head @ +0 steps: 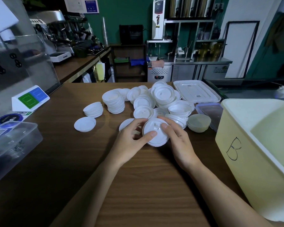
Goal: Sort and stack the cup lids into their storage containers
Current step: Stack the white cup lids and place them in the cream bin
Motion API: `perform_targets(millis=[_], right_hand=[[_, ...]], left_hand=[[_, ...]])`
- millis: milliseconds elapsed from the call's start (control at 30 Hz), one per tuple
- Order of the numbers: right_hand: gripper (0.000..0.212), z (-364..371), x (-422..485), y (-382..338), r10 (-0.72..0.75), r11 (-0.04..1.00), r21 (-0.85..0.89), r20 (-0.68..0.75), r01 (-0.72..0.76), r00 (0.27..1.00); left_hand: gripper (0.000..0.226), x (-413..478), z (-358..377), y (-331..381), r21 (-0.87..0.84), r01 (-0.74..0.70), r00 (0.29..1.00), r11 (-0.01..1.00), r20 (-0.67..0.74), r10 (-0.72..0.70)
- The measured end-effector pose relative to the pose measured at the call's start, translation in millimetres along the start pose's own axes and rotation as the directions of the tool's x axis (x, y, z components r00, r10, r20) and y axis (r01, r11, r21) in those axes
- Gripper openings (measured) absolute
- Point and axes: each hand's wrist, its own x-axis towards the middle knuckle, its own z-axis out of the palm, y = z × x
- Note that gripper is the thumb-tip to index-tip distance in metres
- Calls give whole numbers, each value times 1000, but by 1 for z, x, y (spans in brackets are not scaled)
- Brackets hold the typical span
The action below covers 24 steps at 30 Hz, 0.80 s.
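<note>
We hold a small stack of white lids [157, 138] just in front of the loose lid pile [156, 102], left hand [129, 143] and right hand [180, 145] both curled round its rim. Right of the pile, beige bowls [198, 122] stand before the yellow bin marked B [236, 154]. Left of the pile sit 2 short lid stacks [93, 109].

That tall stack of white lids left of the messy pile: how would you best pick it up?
Grip the tall stack low on its sides, fingers round opposite rims, coming from above on the near, open side. It looks slightly tilted and the loose pile crowds its right, so a low two-sided hold would likely keep it together.
</note>
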Motion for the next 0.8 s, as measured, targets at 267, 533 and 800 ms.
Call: perform_targets(millis=[267,533,800], right_hand=[[32,-2,-5,-4,30,1000,7,47,-30,998],[39,-1,-6,-1,24,996,-83,78,-17,997],[39,-4,-8,-2,61,997,-62,81,-56,995]], left_hand=[[61,-2,-3,6,1,-32,994,999,105,32],[78,-3,4,-3,-104,43,985,994,171,-25],[66,-7,7,3,-117,47,983,992,182,-25]])
